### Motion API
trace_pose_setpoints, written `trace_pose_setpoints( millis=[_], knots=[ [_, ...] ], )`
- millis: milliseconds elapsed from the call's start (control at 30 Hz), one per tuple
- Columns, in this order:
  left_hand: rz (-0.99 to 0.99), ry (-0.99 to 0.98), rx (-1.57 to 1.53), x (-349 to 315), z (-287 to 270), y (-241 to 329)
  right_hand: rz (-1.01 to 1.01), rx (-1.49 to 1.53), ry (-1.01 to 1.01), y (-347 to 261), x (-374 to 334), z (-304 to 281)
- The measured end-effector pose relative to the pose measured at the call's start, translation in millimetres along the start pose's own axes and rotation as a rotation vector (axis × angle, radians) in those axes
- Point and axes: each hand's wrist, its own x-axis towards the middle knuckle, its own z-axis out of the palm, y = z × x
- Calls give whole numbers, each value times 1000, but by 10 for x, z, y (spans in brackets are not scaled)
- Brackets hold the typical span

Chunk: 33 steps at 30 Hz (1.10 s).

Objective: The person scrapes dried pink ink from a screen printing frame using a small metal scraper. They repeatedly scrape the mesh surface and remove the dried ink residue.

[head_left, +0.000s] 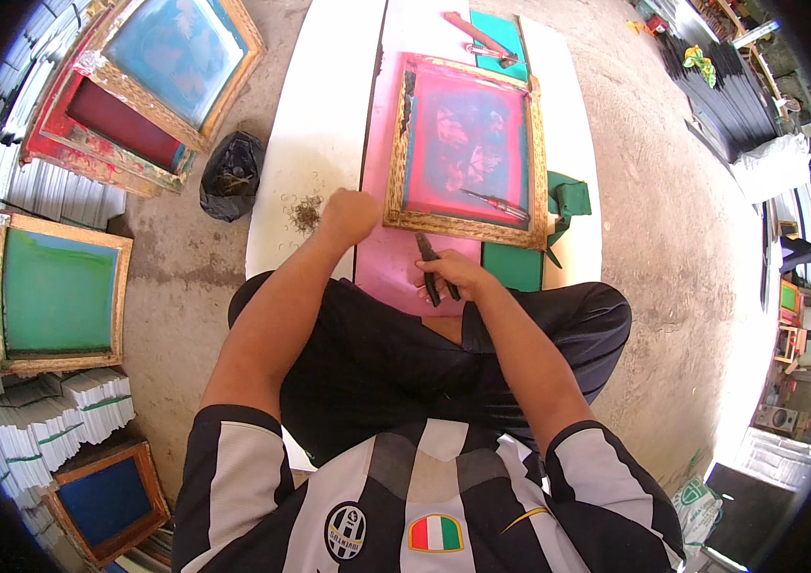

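Observation:
My left hand is closed in a fist beside the frame's near left corner; whatever it may hold is hidden. Close to its left lies a small scattered pile of dark, thin bits on the white board. My right hand grips dark-handled pliers, their jaws pointing away from me toward the frame's near edge. Before both hands rests a wooden screen-printing frame with pink and blue mesh. A screwdriver lies across the mesh near its right corner.
Beyond the frame, a hammer-like tool lies over a green sheet. Green material sits right of the frame. On the left are a black plastic bag, a green-mesh frame, a blue-mesh frame and white stacks.

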Motion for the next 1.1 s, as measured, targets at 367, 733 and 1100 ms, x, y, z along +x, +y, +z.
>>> trace_pose_setpoints(
  millis=[367, 733, 1100],
  knots=[
    [-543, -116, -96, -154, 164, -451, 74, 0, -31, -182, 23, -287],
    [-109, -15, -111, -55, -77, -58, 76, -291, 199, -276, 74, -266],
    [140, 69, -104, -60, 149, 71, -103, 125, 258, 70, 187, 117]
  ],
)
